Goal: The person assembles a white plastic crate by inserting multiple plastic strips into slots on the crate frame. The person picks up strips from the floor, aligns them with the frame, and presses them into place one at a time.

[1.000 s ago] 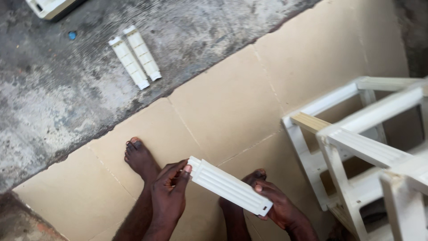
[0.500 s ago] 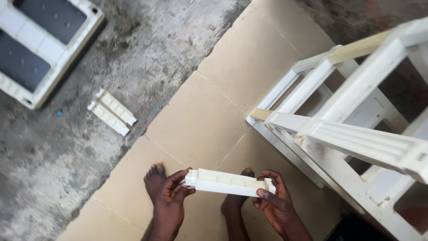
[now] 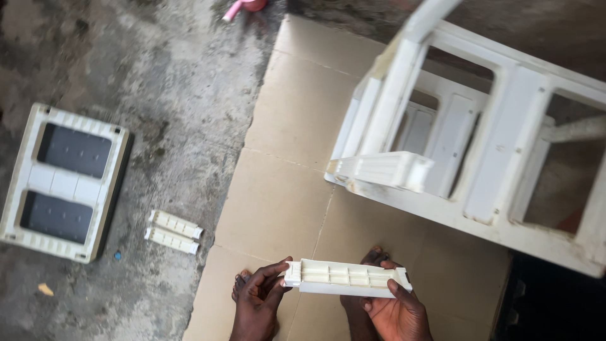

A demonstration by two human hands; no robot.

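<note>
both hands, left hand (image 3: pixel 260 292) and right hand (image 3: pixel 394 309), grip the ends of a white ribbed plastic bar (image 3: pixel 346 278), held level above the cardboard sheet (image 3: pixel 284 189), near a white frame (image 3: pixel 467 151).

Both hands, the left hand (image 3: pixel 262 292) and the right hand (image 3: pixel 396 309), hold a white ribbed plastic bar (image 3: pixel 345 277) level by its ends above flattened cardboard (image 3: pixel 284 189), near a white plastic frame (image 3: pixel 480 145).
</note>
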